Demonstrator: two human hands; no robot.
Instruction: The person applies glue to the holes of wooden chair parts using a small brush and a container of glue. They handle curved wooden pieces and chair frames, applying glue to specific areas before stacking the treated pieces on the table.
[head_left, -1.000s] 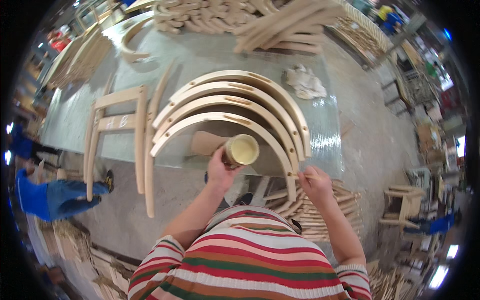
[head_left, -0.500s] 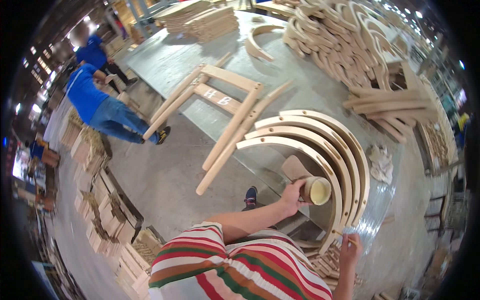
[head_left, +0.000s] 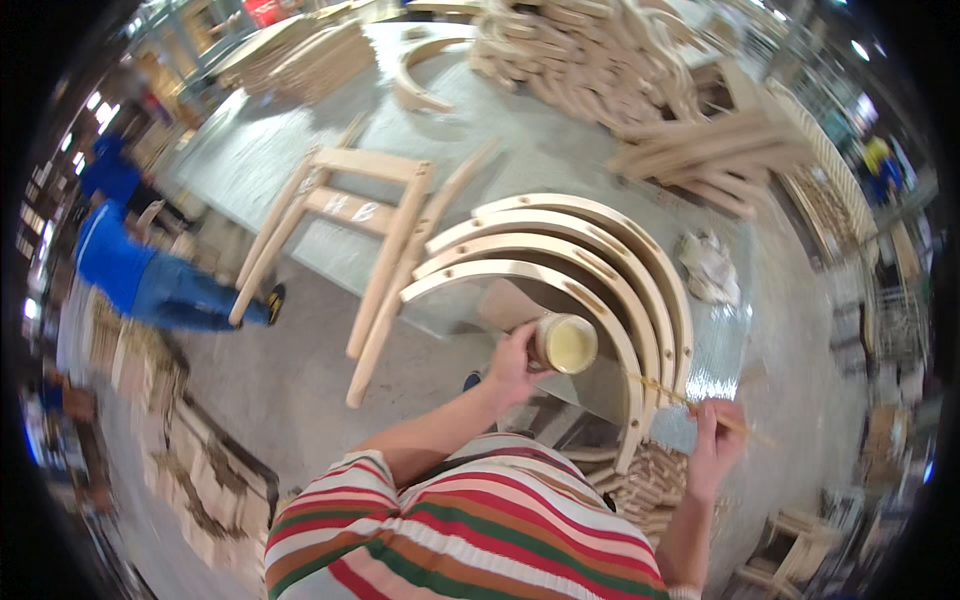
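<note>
My left hand (head_left: 513, 364) is wrapped round a cup (head_left: 571, 345) of pale yellow liquid, its mouth facing up at me. In my right hand (head_left: 716, 442) is a thin wooden stick (head_left: 680, 399), pinched between the fingers. The stick slants to the left across the curved wooden pieces (head_left: 597, 304), its blurred far end between them and the cup. Several of these pale arcs are nested side by side at the metal-topped table's edge, with small holes and slots along their faces. Motion blur hides whether the stick touches wood.
A wooden chair frame (head_left: 372, 215) with chalk marks lies left of the arcs. Curved parts (head_left: 590, 60) are heaped at the back, boards (head_left: 300, 60) stacked at far left. A crumpled cloth (head_left: 709, 267) lies right. People in blue shirts (head_left: 115, 258) are at the left.
My right hand has lifted the stick away from the near end of the arcs, and its far end now points toward the cup. The whole view has shifted; my left hand still holds the cup.
</note>
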